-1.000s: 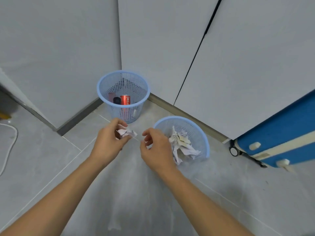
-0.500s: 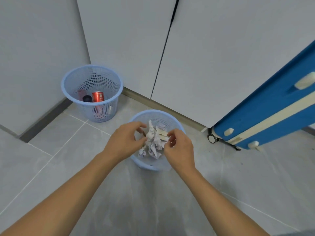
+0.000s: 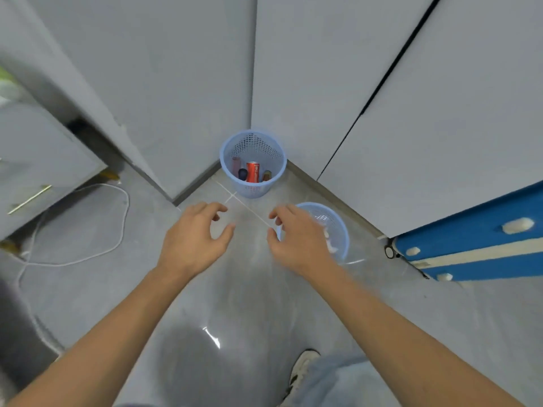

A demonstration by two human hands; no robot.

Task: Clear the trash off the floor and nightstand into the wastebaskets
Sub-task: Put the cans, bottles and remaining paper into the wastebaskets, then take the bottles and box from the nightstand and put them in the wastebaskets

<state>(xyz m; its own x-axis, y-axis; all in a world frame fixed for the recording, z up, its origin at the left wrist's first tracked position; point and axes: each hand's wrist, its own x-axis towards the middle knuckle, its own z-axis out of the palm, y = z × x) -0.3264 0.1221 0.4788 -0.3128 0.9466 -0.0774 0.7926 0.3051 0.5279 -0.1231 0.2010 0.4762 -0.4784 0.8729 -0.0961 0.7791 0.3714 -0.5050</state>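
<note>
Two light blue mesh wastebaskets stand in the corner. The far wastebasket point(image 3: 253, 188) holds a red can point(image 3: 253, 172) and a few dark bottles. The near wastebasket point(image 3: 340, 230) holds crumpled white paper point(image 3: 329, 242), mostly hidden behind my right hand. My left hand point(image 3: 195, 237) hovers over the floor tiles with fingers spread and nothing in it. My right hand point(image 3: 298, 237) is blurred, fingers apart and empty, over the near wastebasket's left rim.
A blue suitcase point(image 3: 476, 239) on wheels lies at the right. A white cable point(image 3: 88, 224) loops across the floor at the left, beside a grey nightstand point(image 3: 38, 168). Grey cupboard doors form the corner behind the baskets. My shoe point(image 3: 302, 368) shows at the bottom.
The crumpled paper that my hands held over the near wastebasket has been let go into it. Both hands have drawn back and opened. The view has risen and swung left.
</note>
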